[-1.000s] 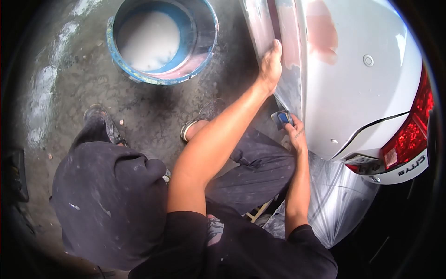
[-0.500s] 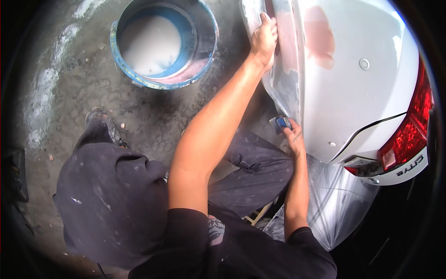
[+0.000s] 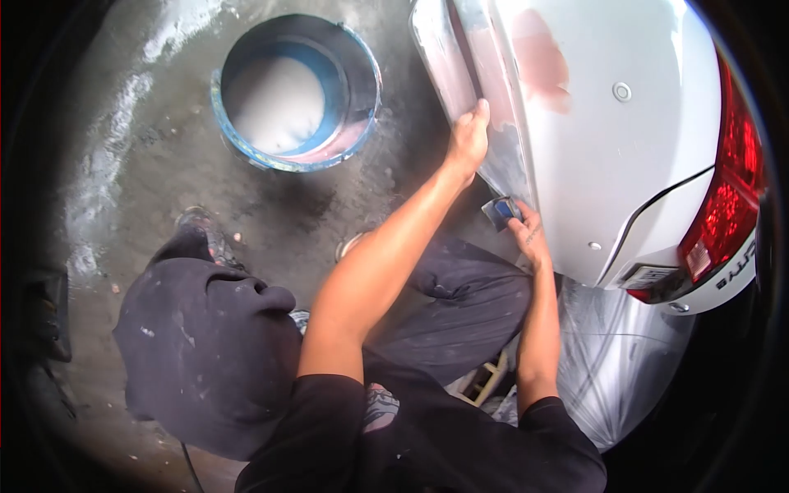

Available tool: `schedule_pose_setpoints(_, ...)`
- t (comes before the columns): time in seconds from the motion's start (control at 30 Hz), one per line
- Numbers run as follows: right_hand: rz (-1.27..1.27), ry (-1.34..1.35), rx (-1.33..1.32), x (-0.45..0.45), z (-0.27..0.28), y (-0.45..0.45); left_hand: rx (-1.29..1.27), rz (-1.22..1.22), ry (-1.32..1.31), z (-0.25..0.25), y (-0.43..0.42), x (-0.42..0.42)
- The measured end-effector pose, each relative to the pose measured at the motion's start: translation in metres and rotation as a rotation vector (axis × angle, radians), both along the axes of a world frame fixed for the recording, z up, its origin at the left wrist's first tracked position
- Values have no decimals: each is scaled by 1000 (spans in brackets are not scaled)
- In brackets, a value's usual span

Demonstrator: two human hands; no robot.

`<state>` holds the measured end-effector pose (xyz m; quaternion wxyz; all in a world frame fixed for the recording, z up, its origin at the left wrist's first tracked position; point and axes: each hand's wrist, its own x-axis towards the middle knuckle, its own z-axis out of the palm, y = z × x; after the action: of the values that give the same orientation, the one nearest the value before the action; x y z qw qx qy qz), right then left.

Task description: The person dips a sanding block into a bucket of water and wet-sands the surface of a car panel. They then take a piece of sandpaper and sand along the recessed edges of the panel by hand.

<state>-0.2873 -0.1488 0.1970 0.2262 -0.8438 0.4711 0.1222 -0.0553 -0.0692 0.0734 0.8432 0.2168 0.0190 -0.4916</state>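
Observation:
My left hand (image 3: 468, 146) is closed around the edge of the silver car bumper (image 3: 444, 66), thumb uppermost; its fingertips are partly hidden. Lower down, near the bumper's corner, my right hand (image 3: 530, 232) pinches a sanding block (image 3: 501, 211), blue with dark grey sandpaper around it. The block is right by the lower end of the bumper; whether it touches the surface I cannot tell. Pinkish patches (image 3: 542, 62) and dull, scuffed areas mark the bodywork around the dark groove.
A blue bucket (image 3: 362, 135) of whitish, cloudy liquid stands on the stained concrete floor (image 3: 156, 181). The red tail light (image 3: 723, 189) is at the right. Clear plastic sheeting (image 3: 608, 361) spreads below the car. My bent legs (image 3: 460, 304) are close to the bumper.
My left hand has moved down along the bumper edge, closer to my right hand. The right hand keeps the sanding block near the corner. The view has shifted slightly.

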Motion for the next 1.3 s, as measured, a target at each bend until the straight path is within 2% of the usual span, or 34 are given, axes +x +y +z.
schedule_pose_setpoints(0.03,19,-36,-7,0,-1,-1,152,-66,-65,-1,3,-1)
schedule_pose_setpoints(0.13,14,-128,-4,6,3,2,211,4,-66,-5,15,-4)
schedule_pose_setpoints(0.2,139,-139,-94,15,9,7,255,56,-160,2,35,14)
schedule_pose_setpoints(0.4,188,-301,-182,35,20,40,362,203,-474,27,98,97)
schedule_pose_setpoints(0.47,226,-297,-256,44,31,59,484,173,-702,8,111,124)
schedule_pose_setpoints(0.53,314,-381,-133,58,46,82,795,147,-1112,-42,118,157)
schedule_pose_setpoints(0.63,454,-507,-47,87,43,98,1136,-249,-1102,-52,162,179)
schedule_pose_setpoints(0.67,537,-558,-12,98,38,100,1160,-265,-1112,-69,167,182)
schedule_pose_setpoints(0.7,547,-450,70,110,35,98,1215,-341,-1258,-96,169,184)
schedule_pose_setpoints(0.73,636,-489,88,120,14,91,1263,-409,-1408,-119,165,193)
schedule_pose_setpoints(0.8,886,-405,-13,141,-14,85,1371,-661,-1516,-160,158,199)
schedule_pose_setpoints(0.87,927,-504,84,156,-26,88,1447,-840,-1569,-166,154,208)
schedule_pose_setpoints(0.93,863,-388,257,175,-13,81,1463,-965,-1612,-225,150,227)
schedule_pose_setpoints(1.0,805,-327,285,176,-40,67,1460,-1039,-1691,-232,148,219)
schedule_pose_setpoints(1.07,767,-280,256,183,-58,54,1291,-1174,-1695,-260,150,213)
schedule_pose_setpoints(1.13,724,-225,336,201,-57,53,1304,-1132,-1691,-219,145,200)
schedule_pose_setpoints(1.2,564,-241,387,210,-64,53,1337,-1176,-1732,-125,134,201)
schedule_pose_setpoints(1.27,501,-489,347,195,-88,70,1210,-1015,-1749,-44,140,213)
schedule_pose_setpoints(1.3,426,-524,335,193,-79,82,1149,-922,-1766,-5,146,223)
